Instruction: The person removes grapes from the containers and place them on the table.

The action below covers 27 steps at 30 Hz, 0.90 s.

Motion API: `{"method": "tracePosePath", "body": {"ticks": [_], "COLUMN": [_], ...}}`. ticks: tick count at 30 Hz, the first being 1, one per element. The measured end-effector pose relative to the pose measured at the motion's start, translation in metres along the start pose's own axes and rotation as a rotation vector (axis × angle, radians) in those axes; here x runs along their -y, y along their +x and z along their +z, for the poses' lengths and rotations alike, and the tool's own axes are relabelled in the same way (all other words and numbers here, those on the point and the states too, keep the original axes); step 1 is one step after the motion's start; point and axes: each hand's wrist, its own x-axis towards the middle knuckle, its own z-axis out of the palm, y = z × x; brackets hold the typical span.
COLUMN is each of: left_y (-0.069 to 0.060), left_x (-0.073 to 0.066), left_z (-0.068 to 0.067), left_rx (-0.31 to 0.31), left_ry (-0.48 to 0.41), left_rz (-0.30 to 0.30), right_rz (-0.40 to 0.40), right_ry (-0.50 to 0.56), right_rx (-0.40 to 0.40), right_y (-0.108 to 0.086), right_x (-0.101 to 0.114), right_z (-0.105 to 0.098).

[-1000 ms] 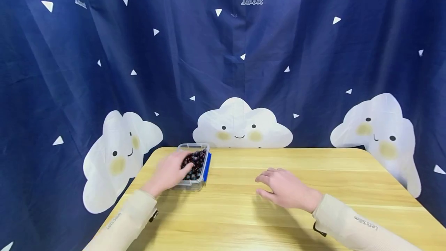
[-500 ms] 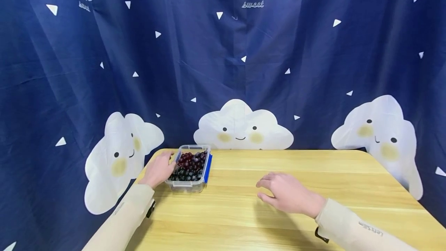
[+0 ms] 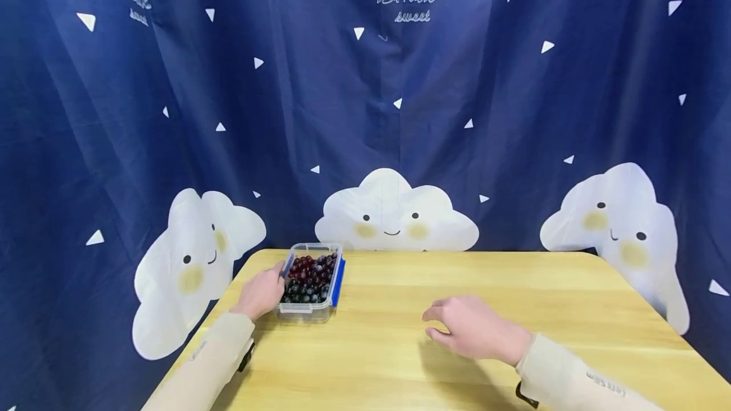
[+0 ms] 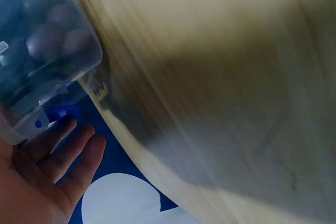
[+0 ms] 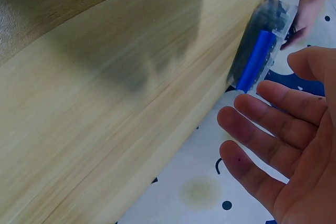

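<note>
Fruit (image 3: 308,281) might be spilled if the box (image 3: 302,316) at ten o'clock is pushed hard by the straight-fingered left hand (image 3: 260,295); the right hand (image 3: 475,328) is held loose.

Head feed: I receive it bright and mostly crisp; soft shadows on the bench (image 3: 394,297) below the left hand (image 3: 261,295) and right hand (image 3: 476,328); pale sheen along folds of the curtain (image 3: 622,81). Left-wrist feed: dim; broad, soft-edged shadow across the grain; fruit (image 4: 44,43) hazy through the container (image 4: 92,59) wall. Right-wrist feed: dim; I note dark shadow at upper left, distant container soft, nearer fingers (image 5: 247,129) clearer.
</note>
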Motion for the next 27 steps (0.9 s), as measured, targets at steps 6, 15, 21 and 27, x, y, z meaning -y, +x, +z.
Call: {"method": "tracePosePath", "body": {"ticks": [6,15,21,27], "left_y": [-0.010,-0.017,-0.019,-0.012], "left_x": [0.001,-0.005,-0.011,-0.025], "left_z": [0.007,0.008,0.010,0.009], "left_rx": [0.011,-0.049,-0.082,-0.081], "left_ry": [-0.023,-0.014,-0.019,-0.015], "left_rz": [-0.013,0.021,0.009,0.013], "right_rz": [0.005,0.002,-0.001,0.018], "right_ry": [0.041,0.045,0.044,0.036], "right_rx": [0.034,0.046,0.036,0.042], "right_y": [-0.003,0.001,0.003,0.001], "right_x": [0.005,0.006,0.005,-0.002], "right_z": [0.006,0.005,-0.001,-0.004]}}
